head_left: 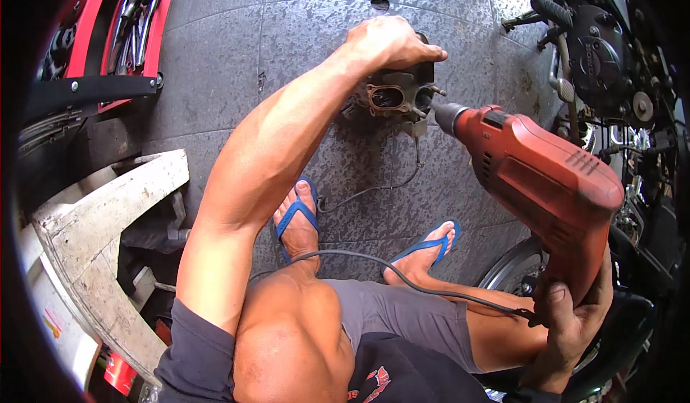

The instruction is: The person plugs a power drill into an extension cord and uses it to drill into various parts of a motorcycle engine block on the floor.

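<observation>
My left hand (392, 42) reaches forward and grips the top of a dirty metal engine part (408, 90) above the tiled floor. An oval opening with a pale rim faces me, beside a second opening and some studs; a thin cable hangs from it. In my right hand (575, 324), the fingers wrap round the handle of a red power drill (539, 166). The drill's metal chuck (450, 118) points left at the second opening, and its tip lies at or just inside it. How deep it sits I cannot tell. A grey cord (424, 284) runs left from the handle.
A motorcycle (600, 62) stands close along the right side. At upper left is a red tool tray (154, 47) holding wrenches. A worn white panel (93, 259) stands at left. My feet in blue flip-flops (295, 216) are on the dark tiles (215, 58).
</observation>
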`<action>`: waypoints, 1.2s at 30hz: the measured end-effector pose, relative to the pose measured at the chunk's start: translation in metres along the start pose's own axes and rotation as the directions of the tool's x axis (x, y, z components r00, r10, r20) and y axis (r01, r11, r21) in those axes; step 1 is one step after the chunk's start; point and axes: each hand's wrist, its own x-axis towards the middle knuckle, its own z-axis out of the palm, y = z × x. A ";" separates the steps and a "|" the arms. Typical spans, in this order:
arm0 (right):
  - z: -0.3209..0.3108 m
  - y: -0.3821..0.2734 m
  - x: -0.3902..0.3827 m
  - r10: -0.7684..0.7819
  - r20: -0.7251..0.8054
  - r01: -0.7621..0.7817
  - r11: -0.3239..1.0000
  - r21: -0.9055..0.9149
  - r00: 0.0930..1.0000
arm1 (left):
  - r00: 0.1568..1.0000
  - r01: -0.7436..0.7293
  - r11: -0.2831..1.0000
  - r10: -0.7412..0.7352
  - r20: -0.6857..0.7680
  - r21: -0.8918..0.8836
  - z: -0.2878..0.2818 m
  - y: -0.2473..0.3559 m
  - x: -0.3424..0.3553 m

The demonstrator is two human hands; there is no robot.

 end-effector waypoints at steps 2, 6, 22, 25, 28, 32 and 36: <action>-0.002 0.002 -0.006 0.005 -0.027 -0.005 1.000 -0.007 1.000 | 1.000 -0.005 0.999 0.006 -0.011 0.036 0.000 -0.001 -0.001; 0.002 0.003 -0.006 -0.131 -0.097 0.131 0.991 -0.009 0.987 | 1.000 -0.018 1.000 0.018 -0.008 0.000 0.001 -0.006 0.003; -0.005 -0.005 -0.005 -0.143 -0.021 0.143 0.990 -0.009 0.990 | 1.000 0.007 0.999 -0.007 0.010 -0.042 -0.004 -0.004 -0.004; -0.003 -0.004 -0.005 -0.141 -0.023 0.142 0.990 0.012 0.990 | 0.999 0.028 0.998 -0.027 0.018 -0.054 -0.008 -0.005 -0.006; -0.002 -0.009 -0.008 -0.101 -0.001 0.101 0.994 0.044 0.995 | 0.998 0.047 0.997 -0.044 0.046 -0.057 -0.012 -0.005 -0.010; 0.001 -0.011 -0.004 -0.097 0.037 0.092 0.989 0.118 0.995 | 0.998 0.051 0.997 -0.049 0.030 -0.055 -0.009 -0.010 -0.005; -0.020 -0.004 0.010 -0.138 0.142 0.131 0.990 0.059 0.980 | 0.984 0.060 0.995 -0.045 0.173 -0.083 -0.016 0.010 0.002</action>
